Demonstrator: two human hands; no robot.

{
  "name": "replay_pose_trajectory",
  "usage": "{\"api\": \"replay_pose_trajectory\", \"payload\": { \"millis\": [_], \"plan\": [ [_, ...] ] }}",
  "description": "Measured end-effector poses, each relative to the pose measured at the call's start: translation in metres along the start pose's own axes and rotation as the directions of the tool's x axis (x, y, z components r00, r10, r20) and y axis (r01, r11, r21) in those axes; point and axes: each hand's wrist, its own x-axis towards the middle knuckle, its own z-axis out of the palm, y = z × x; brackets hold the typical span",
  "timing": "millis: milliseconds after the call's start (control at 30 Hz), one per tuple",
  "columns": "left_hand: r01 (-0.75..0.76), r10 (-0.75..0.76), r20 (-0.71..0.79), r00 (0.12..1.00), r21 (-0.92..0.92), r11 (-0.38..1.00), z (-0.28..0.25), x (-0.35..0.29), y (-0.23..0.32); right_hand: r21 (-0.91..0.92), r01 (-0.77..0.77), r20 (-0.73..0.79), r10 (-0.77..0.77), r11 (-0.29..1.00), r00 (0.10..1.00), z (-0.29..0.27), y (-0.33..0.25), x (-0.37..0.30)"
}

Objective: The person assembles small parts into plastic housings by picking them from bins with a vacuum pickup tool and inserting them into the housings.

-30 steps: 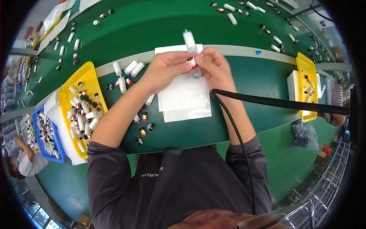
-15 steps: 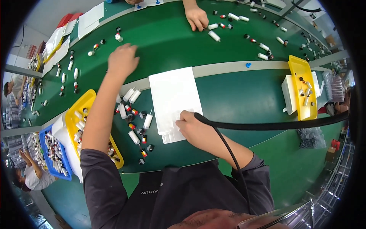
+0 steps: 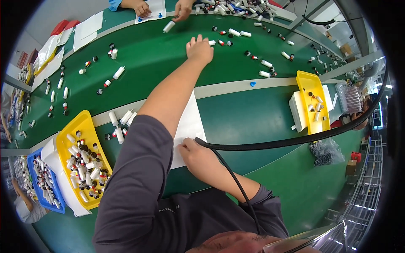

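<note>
My left hand (image 3: pixel 200 51) stretches over the green belt with its fingers spread, beside a small white cylinder (image 3: pixel 211 42) partly hidden behind it. A red and black part (image 3: pixel 221 42) lies just right of that. Closer to me, my right hand (image 3: pixel 195 155) rests with bent fingers on the lower right edge of a white sheet (image 3: pixel 192 122), pinching it. My left forearm and sleeve cover part of the sheet and most of the loose parts beside it. Several white syringe-like cylinders (image 3: pixel 126 117) still show left of the sleeve.
A yellow tray of parts (image 3: pixel 86 164) and a blue tray (image 3: pixel 47 181) stand at left; another yellow tray (image 3: pixel 314 103) is at right. Across the belt, a co-worker's hand (image 3: pixel 182 9) holds a white cylinder (image 3: pixel 169 27). A black cable (image 3: pixel 270 145) crosses the view.
My left hand has moved right and farther over the belt, where a white cylinder and small parts now show at its former place. The co-worker's hand has drawn back with a white cylinder.
</note>
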Motion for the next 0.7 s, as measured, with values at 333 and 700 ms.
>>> {"api": "replay_pose_trajectory", "payload": {
  "millis": [333, 700],
  "plan": [
    [0.463, -0.143, 0.495, 0.857, -0.862, -0.206, -0.121, -0.048, 0.0, 0.029, -0.088, 0.056, 0.086, 0.996, 0.995, -0.019, 0.003, -0.011],
    [0.516, -0.146, 0.844, 0.516, -0.443, -0.734, -0.21, -0.169, -0.024, 0.495, -0.103, -0.311, 0.287, 0.863, 0.906, -0.04, 0.037, 0.057]
  ]
}}
